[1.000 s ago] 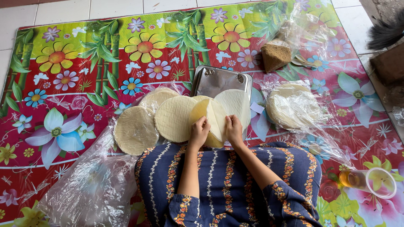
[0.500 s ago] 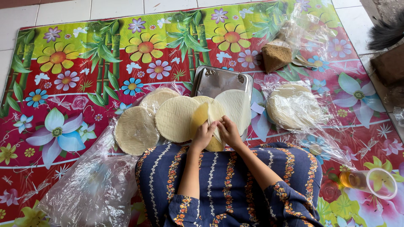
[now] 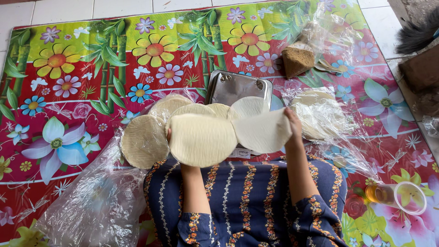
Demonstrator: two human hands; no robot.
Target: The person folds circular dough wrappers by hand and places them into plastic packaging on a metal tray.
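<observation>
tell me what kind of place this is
Probably a home floor used for food preparation. A colourful flowered mat lies over white floor tiles. On it are round pale wrappers, a metal tray and plastic bags. The left hand and right hand each lift a wrapper.

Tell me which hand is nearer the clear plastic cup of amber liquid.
Right. The right hand, holding a thin round wrapper, is up-left of the cup; the left hand, behind another wrapper, is farther left.
</observation>
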